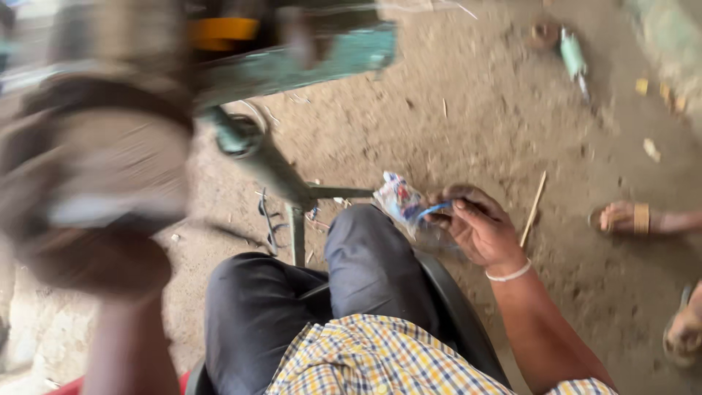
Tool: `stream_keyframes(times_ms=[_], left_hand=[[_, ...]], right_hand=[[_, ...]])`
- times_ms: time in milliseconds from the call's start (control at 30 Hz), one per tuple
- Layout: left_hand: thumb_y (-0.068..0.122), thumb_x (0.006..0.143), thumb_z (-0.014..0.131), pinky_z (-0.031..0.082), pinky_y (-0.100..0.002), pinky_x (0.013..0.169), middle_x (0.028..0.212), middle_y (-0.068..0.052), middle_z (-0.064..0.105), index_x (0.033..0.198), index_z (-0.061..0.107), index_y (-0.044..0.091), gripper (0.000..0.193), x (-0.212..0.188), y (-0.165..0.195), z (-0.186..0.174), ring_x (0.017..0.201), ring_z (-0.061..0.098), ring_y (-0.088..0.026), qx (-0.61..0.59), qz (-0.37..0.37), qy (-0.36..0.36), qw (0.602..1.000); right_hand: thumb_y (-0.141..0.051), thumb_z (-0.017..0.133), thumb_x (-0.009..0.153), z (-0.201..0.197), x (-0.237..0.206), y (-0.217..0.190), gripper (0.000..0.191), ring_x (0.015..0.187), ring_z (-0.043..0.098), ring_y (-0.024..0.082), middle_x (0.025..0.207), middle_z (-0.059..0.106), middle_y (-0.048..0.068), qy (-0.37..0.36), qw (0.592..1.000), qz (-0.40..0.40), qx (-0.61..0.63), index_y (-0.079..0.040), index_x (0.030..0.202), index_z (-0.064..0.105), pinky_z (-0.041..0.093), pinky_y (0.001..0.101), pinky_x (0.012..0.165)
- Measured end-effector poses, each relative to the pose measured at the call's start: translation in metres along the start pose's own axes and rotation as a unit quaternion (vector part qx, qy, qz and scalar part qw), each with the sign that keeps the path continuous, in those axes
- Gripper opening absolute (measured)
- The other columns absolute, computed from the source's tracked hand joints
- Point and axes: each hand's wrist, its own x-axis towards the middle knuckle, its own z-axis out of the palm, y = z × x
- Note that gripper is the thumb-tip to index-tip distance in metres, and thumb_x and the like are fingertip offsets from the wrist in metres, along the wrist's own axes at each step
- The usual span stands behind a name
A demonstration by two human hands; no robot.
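My right hand (479,227) hangs beside my right knee and pinches a small blue ring-like band (431,211) between thumb and fingers. A crumpled printed wrapper (397,196) sits right by those fingers; I cannot tell if the hand holds it too. My left hand (91,256) is raised close to the camera, heavily blurred, gripping a large round dark part (95,161) that fills the left side. My legs in dark trousers (314,292) rest on a black seat.
A green metal frame (285,66) with a thin stand (296,219) stands ahead on the dirt ground. A wooden stick (533,208) lies to the right. Another person's sandalled feet (636,218) are at the right edge. A green bottle-like item (572,55) lies far back.
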Motion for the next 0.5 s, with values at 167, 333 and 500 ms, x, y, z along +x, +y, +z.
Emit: stream_keyframes(times_ms=[167, 333, 500], left_hand=[[0.033, 0.123, 0.038, 0.032, -0.042, 0.127, 0.156, -0.024, 0.037, 0.152, 0.040, 0.003, 0.042, 0.010, 0.014, 0.001, 0.151, 0.036, -0.033, 0.035, 0.021, -0.063, 0.997], [0.047, 0.082, 0.088, 0.054, -0.045, 0.098, 0.128, -0.018, 0.062, 0.138, 0.053, 0.006, 0.078, -0.040, 0.094, -0.016, 0.118, 0.066, -0.036, -0.252, -0.137, -0.144, 0.947], [0.017, 0.096, 0.072, 0.053, -0.046, 0.084, 0.105, -0.026, 0.067, 0.143, 0.053, 0.010, 0.051, -0.049, 0.128, 0.004, 0.092, 0.068, -0.043, -0.360, -0.407, -0.342, 0.767]], right_hand=[[-0.007, 0.055, 0.108, 0.066, 0.022, -0.010, 0.023, 0.108, 0.067, 0.025, 0.118, 0.069, 0.019, 0.022, 0.971, -0.007, -0.240, 0.009, 0.124, 0.061, 0.054, 0.0377, 0.093], [-0.012, 0.059, 0.106, 0.112, 0.003, -0.008, 0.023, 0.097, 0.069, 0.023, 0.110, 0.070, 0.019, -0.008, 0.969, -0.043, -0.245, 0.008, 0.118, 0.062, 0.058, 0.0352, 0.084], [-0.009, 0.063, 0.106, 0.131, -0.003, -0.021, 0.016, 0.101, 0.072, 0.032, 0.112, 0.072, 0.023, -0.034, 0.981, -0.064, -0.178, 0.004, 0.115, 0.064, 0.055, 0.0319, 0.076]])
